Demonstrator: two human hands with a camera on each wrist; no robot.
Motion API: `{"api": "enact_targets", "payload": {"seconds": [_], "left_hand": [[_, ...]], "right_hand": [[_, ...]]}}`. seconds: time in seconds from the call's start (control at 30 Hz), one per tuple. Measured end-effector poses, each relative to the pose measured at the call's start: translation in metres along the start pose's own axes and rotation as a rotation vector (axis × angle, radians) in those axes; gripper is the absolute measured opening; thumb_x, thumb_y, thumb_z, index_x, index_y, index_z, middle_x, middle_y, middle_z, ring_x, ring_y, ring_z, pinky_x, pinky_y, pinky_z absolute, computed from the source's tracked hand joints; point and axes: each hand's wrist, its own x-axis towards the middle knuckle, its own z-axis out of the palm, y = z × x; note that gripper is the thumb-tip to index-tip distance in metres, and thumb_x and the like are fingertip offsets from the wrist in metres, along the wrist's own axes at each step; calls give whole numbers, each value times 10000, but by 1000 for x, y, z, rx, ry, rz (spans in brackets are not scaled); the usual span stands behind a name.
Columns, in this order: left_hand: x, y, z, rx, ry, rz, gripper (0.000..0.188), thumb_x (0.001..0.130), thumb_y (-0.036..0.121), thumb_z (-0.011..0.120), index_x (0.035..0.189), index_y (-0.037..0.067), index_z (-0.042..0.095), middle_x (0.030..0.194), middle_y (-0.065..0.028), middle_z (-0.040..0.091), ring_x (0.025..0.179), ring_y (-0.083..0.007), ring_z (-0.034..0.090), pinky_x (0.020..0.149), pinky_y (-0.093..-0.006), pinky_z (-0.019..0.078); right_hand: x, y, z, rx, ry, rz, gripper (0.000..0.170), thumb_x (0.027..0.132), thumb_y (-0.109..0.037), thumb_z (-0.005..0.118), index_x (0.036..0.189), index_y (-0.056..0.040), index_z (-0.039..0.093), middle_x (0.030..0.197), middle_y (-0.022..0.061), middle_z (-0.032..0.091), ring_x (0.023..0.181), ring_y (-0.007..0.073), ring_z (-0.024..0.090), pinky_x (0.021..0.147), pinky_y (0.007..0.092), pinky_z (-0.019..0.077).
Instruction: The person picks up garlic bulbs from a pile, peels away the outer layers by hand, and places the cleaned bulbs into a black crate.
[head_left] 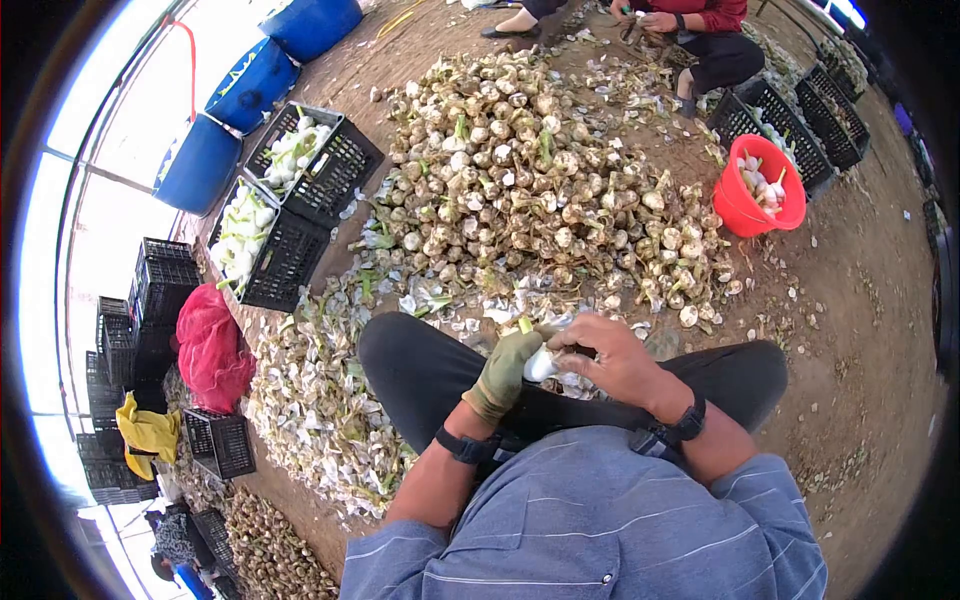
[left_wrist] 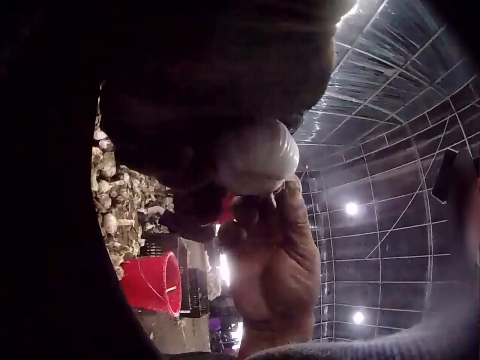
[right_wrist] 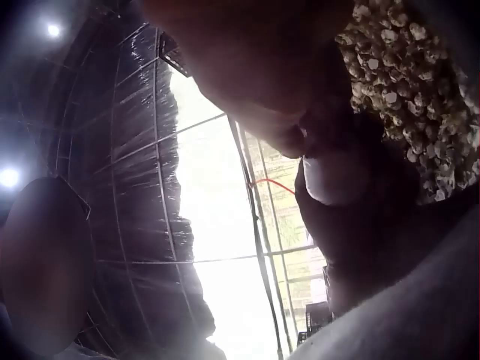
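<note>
A peeled white garlic bulb (head_left: 541, 365) with a green stem stub is held between the two hands, above the lap. The gloved left hand (head_left: 508, 372) grips it by the stem side. Bare fingers and thumb of the right hand (head_left: 610, 360) pinch at the bulb's right side. In the left wrist view the smooth white bulb (left_wrist: 270, 157) shows above the right hand (left_wrist: 274, 262), whose fingertips touch its lower edge. The right wrist view shows the bulb (right_wrist: 336, 178) in shadow between the dark hands.
A large heap of unpeeled garlic (head_left: 540, 190) lies ahead. Black crates (head_left: 285, 262) of peeled garlic stand at the left, a red bucket (head_left: 735, 205) of bulbs at the right. Peelings (head_left: 320, 420) cover the ground at the left. Another person's hands (head_left: 655, 22) work beyond the heap.
</note>
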Motion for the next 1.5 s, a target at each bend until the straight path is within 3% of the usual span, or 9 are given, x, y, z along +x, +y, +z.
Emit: {"api": "enact_targets", "payload": {"seconds": [0.13, 0.33, 0.43, 0.6, 0.77, 0.93, 1.1, 1.27, 1.5], "left_hand": [[2, -12, -14, 575, -64, 204, 441, 969, 359, 508, 1118, -32, 650, 1017, -106, 696, 880, -168, 653, 758, -333, 514], [-3, -10, -12, 237, 20, 39, 360, 998, 253, 459, 1100, -35, 651, 996, -93, 697, 874, -176, 657, 763, -328, 529], [1, -1, -2, -365, 95, -94, 311, 999, 211, 459, 1083, -13, 659, 998, -100, 687, 865, -163, 640, 751, -294, 524], [1, 11, -11, 172, 60, 237, 368, 759, -11, 786, 1111, 12, 678, 1098, -43, 693, 943, -133, 645, 828, -267, 523], [-1, 6, -12, -130, 84, 37, 376, 778, -5, 763, 1143, 9, 671, 1124, -69, 691, 962, -151, 659, 854, -283, 536], [3, 12, -11, -785, -36, -184, 314, 870, 4, 599, 1181, -19, 634, 1127, -137, 683, 962, -225, 677, 835, -330, 553], [-4, -15, -25, 298, 140, 157, 235, 800, 4, 642, 1034, -21, 634, 994, -167, 673, 918, -307, 666, 791, -359, 540], [-7, -5, -30, 767, 76, 386, 232, 810, 29, 644, 1037, -13, 659, 971, -156, 689, 910, -282, 670, 763, -351, 542], [2, -19, -29, -479, 87, -141, 238, 937, 145, 543, 1076, -13, 653, 952, -131, 700, 814, -236, 686, 682, -312, 566]], "right_hand": [[1, 3, 4, 33, -51, 81, 166, 850, -128, 737, 993, -71, 677, 900, 106, 648, 819, 289, 634, 714, 370, 493], [3, 4, 7, 35, -134, 179, 185, 867, -194, 735, 945, -47, 654, 865, 124, 642, 792, 301, 632, 704, 387, 490], [-4, -3, 8, 84, -155, 111, 183, 877, -200, 724, 900, -40, 640, 879, 114, 648, 799, 267, 633, 703, 385, 488], [-14, 6, -10, 354, -219, 113, 141, 892, -163, 696, 885, -48, 614, 930, 77, 658, 822, 210, 612, 728, 353, 493], [-9, 0, -3, 232, 57, 422, 114, 879, -106, 649, 967, -43, 683, 1014, 92, 675, 873, 218, 634, 784, 345, 511], [15, -3, 11, 6, 38, 53, 193, 880, -144, 683, 1057, -68, 693, 974, 104, 656, 857, 268, 642, 758, 365, 515], [15, 4, 22, -105, -11, 9, 176, 876, -184, 700, 1019, -84, 680, 900, 94, 624, 824, 322, 625, 711, 408, 497], [20, 4, 30, -105, -59, 48, 145, 862, -145, 712, 939, -37, 653, 866, 127, 626, 794, 319, 613, 700, 405, 488], [14, -17, 12, 1, -268, 199, 107, 878, -125, 639, 910, -29, 606, 898, 126, 629, 803, 294, 626, 690, 374, 491]]}}
